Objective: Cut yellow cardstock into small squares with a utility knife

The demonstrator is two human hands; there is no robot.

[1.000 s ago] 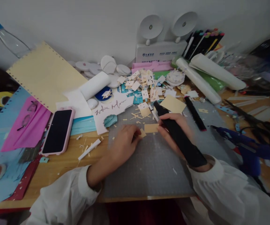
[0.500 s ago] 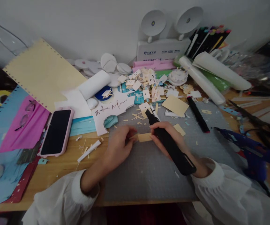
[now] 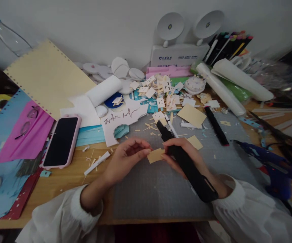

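Note:
Thumb and fingers of my left hand (image 3: 129, 158) pinch the left end of a small pale-yellow paper piece (image 3: 155, 156). My right hand (image 3: 186, 157) is wrapped around a long black hand tool (image 3: 186, 168) with a narrow squared tip and a slotted lower end; its exact kind is unclear. The right fingertips also touch the paper's right end. Both hands are above a grey cutting mat (image 3: 158, 199). Beyond the tool's tip lie a white pen (image 3: 171, 125), a yellow square sheet (image 3: 192, 115) and a smaller yellow piece (image 3: 195, 142).
Small paper pieces with drawn faces (image 3: 165, 89) are heaped at the back. A phone (image 3: 61, 141) and glasses (image 3: 26, 123) lie left. On the right are a black marker (image 3: 216, 126), a blue glue gun (image 3: 270, 165) and scissors (image 3: 280, 128). White rolls (image 3: 220, 89) lie behind.
The paper piece has tilted, its right end higher, and shows more of its face. My left hand has turned, with its fingers more extended. The view has shifted slightly.

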